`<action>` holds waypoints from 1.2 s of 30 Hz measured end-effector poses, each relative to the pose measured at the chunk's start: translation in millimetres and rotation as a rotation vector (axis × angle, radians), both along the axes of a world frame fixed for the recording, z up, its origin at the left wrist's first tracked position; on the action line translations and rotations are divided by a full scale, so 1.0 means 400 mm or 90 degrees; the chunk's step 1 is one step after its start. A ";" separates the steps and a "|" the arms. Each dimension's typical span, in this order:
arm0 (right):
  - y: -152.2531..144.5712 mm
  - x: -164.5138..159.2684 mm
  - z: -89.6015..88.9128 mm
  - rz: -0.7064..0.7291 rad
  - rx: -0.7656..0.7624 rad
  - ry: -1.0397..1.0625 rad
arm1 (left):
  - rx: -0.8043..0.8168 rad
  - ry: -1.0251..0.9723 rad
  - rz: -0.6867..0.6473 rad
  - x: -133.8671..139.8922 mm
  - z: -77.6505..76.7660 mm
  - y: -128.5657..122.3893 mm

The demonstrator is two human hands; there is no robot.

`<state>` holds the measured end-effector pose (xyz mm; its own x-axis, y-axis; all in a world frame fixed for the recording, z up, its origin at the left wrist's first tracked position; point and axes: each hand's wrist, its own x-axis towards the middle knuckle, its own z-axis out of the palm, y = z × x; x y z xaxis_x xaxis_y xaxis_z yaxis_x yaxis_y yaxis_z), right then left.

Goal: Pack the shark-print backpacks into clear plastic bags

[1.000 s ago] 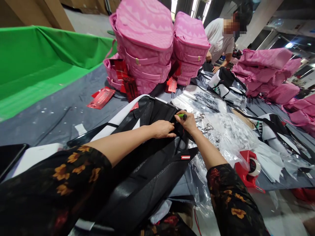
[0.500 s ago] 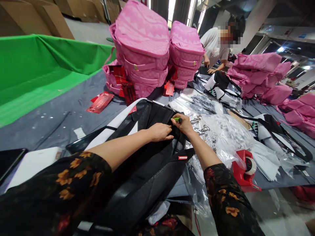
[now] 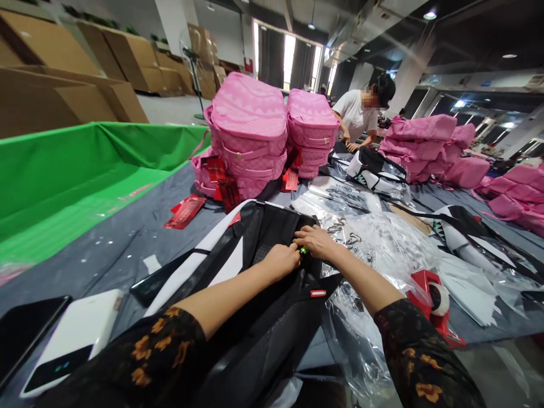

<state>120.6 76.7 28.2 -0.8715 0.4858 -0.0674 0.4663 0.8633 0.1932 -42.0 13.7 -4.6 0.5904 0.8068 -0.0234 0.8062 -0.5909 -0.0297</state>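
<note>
A black backpack [image 3: 272,326] with white side panels and a small red-and-white label lies open in front of me, its dark inner side facing up. My left hand [image 3: 281,260] is closed, with fingers pressed together against the dark fabric; whatever they pinch is hidden. Close beside it, near the bag's upper right edge, my right hand [image 3: 318,242] curls round a small yellow-green and black tool [image 3: 303,250]. Only the green end of that tool shows under the fingers. Both hands nearly touch.
Pink backpacks [image 3: 250,122] stand behind, with red tags [image 3: 185,211]. Clear plastic bags [image 3: 382,238] and a red tape dispenser [image 3: 436,300] lie right. A white power bank [image 3: 76,334] and dark phone [image 3: 29,334] lie left. A co-worker [image 3: 357,116] bends over the table beyond.
The view has tilted up. My left hand has drawn in against the right, and the green tool has turned and dropped lower, now mostly covered by the fingers.
</note>
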 end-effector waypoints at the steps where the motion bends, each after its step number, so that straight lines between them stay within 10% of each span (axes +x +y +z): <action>1: -0.002 0.003 -0.010 0.015 -0.003 -0.016 | 0.005 0.011 -0.010 0.001 -0.006 -0.015; 11: -0.001 0.033 -0.038 0.117 -0.013 0.002 | -0.036 0.108 -0.105 -0.014 0.018 -0.089; 28: -0.007 0.034 -0.085 0.161 0.045 0.050 | -0.237 -0.007 0.041 -0.010 0.019 -0.106; 36: -0.018 0.018 -0.061 0.139 0.037 -0.020 | -0.122 0.126 0.036 0.031 0.050 -0.127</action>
<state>128.0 69.4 4.0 -0.9545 0.2890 -0.0737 0.2619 0.9304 0.2564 -29.5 -37.3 15.4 0.5129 0.8083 -0.2889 0.8279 -0.5548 -0.0823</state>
